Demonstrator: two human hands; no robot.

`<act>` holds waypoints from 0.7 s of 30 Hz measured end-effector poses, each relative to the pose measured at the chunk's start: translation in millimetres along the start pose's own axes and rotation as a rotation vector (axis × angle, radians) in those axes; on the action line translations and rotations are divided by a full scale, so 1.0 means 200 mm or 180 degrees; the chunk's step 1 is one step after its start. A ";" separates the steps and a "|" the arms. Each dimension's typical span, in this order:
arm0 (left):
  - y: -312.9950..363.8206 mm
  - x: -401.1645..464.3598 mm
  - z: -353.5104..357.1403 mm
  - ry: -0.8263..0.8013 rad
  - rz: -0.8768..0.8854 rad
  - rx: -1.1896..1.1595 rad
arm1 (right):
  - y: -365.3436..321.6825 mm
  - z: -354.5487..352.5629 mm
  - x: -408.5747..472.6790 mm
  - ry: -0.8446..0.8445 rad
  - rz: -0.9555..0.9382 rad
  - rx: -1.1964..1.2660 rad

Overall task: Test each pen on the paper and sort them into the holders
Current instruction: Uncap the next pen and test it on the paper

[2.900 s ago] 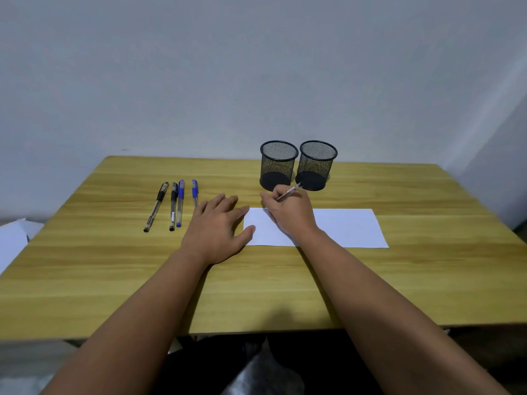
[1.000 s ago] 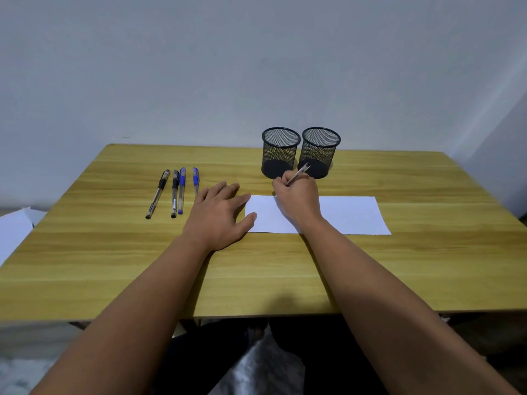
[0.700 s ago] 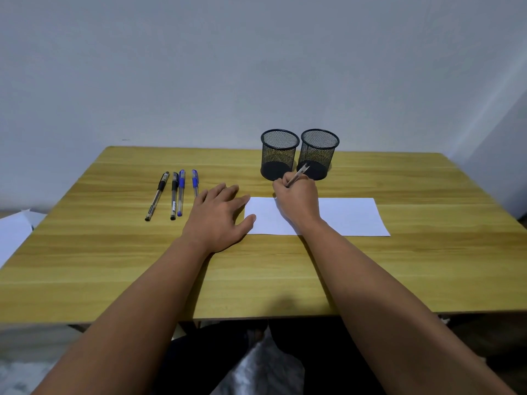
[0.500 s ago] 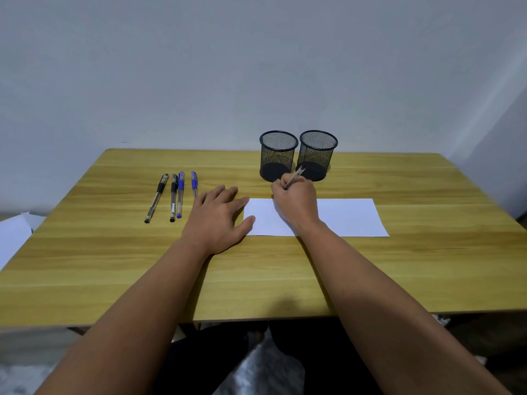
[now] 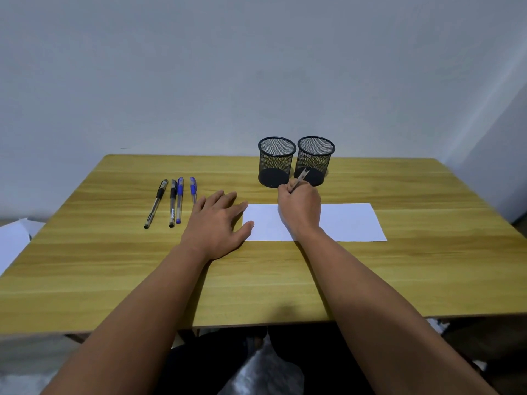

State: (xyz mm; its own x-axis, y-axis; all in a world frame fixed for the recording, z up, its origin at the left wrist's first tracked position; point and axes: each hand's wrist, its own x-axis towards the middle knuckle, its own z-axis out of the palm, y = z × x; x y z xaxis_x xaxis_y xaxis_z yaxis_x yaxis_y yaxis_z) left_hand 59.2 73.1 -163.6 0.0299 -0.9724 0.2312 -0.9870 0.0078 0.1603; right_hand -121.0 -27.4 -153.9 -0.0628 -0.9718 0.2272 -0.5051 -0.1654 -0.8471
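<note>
A white sheet of paper (image 5: 348,222) lies on the wooden table (image 5: 427,266). My right hand (image 5: 299,209) grips a pen (image 5: 300,178) in a writing hold at the paper's far left part; the tip is hidden behind my fingers. My left hand (image 5: 216,223) rests flat on the table, thumb at the paper's left edge. Two black mesh holders stand behind the paper, the left holder (image 5: 276,161) and the right holder (image 5: 314,159), both showing only dark bottoms. Several capped pens lie left of my left hand: two black ones (image 5: 155,205) (image 5: 172,206) and two blue ones (image 5: 179,203) (image 5: 193,189).
A white wall rises right behind the table's far edge. White paper or packaging (image 5: 12,240) lies on the floor past the table's left edge. Bare wood runs along the near and right sides of the table.
My right hand has shifted slightly to the right along the paper's far edge with the pen. My left hand has stayed in place.
</note>
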 end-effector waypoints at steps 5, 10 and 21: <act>0.00 0.00 0.00 0.0039 0.0007 -0.0025 | -0.01 -0.01 0.00 0.0009 0.0170 0.0177; 0.00 -0.01 -0.01 0.0004 -0.0017 -0.0025 | -0.02 -0.06 0.07 -0.0254 0.0778 0.1475; 0.01 -0.02 -0.02 0.0158 0.0034 0.0033 | -0.17 -0.27 0.11 -0.0612 0.0583 0.1786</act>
State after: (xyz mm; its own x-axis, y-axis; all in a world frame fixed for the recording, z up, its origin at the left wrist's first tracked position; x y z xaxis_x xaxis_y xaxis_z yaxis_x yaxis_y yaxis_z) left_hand 58.4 78.1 -160.0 0.0268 -0.9595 0.2804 -0.9889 0.0156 0.1476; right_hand -151.3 -33.3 -94.6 0.0769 -0.9970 0.0079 0.0320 -0.0054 -0.9995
